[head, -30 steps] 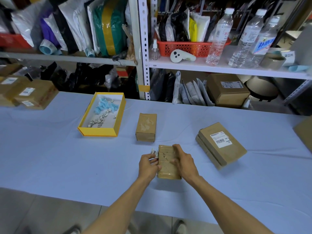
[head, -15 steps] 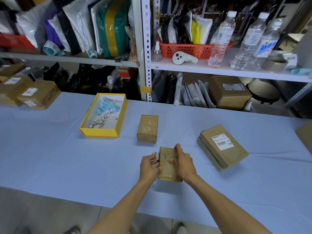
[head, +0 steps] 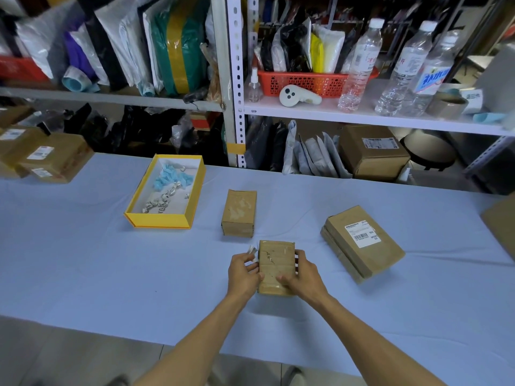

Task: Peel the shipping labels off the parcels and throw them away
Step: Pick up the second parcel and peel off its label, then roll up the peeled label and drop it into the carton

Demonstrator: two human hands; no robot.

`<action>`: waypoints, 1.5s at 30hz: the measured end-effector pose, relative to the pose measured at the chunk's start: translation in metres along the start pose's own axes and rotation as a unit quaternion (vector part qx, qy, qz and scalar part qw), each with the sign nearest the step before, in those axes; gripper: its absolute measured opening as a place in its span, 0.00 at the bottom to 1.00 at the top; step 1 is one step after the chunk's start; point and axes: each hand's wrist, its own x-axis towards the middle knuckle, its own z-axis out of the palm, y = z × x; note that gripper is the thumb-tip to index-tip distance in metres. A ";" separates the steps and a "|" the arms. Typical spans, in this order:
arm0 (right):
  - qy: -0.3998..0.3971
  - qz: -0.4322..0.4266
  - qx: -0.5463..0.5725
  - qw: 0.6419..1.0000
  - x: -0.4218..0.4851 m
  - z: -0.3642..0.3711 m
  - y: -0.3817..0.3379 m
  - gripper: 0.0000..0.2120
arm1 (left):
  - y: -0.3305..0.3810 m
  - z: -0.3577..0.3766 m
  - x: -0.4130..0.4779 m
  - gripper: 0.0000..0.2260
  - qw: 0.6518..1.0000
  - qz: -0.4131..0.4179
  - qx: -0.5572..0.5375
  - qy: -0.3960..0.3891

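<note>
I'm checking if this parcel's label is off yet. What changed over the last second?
The right hand slid off the top of the small parcel and now grips its right edge, leaving the top face mostly uncovered. The left hand still pinches the white label scraps beside the left edge. The small parcel, the yellow box, the bare parcel and the labelled parcel stayed put.

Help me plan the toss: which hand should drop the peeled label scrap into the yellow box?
Left. The left hand pinches the label scrap, and the yellow box lies to its left; the right hand grips the parcel.
</note>
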 end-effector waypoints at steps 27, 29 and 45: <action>0.054 0.023 0.054 0.997 0.134 -0.067 -0.004 0.20 | 0.081 0.084 0.126 0.21 0.995 0.080 0.061 0.008; 0.048 0.027 0.058 0.997 0.141 -0.069 -0.004 0.22 | 0.084 0.086 0.134 0.21 0.994 0.080 0.074 0.010; 0.069 -0.067 -0.185 0.978 0.132 -0.079 -0.032 0.25 | 0.126 0.083 0.119 0.05 0.985 0.131 0.079 0.082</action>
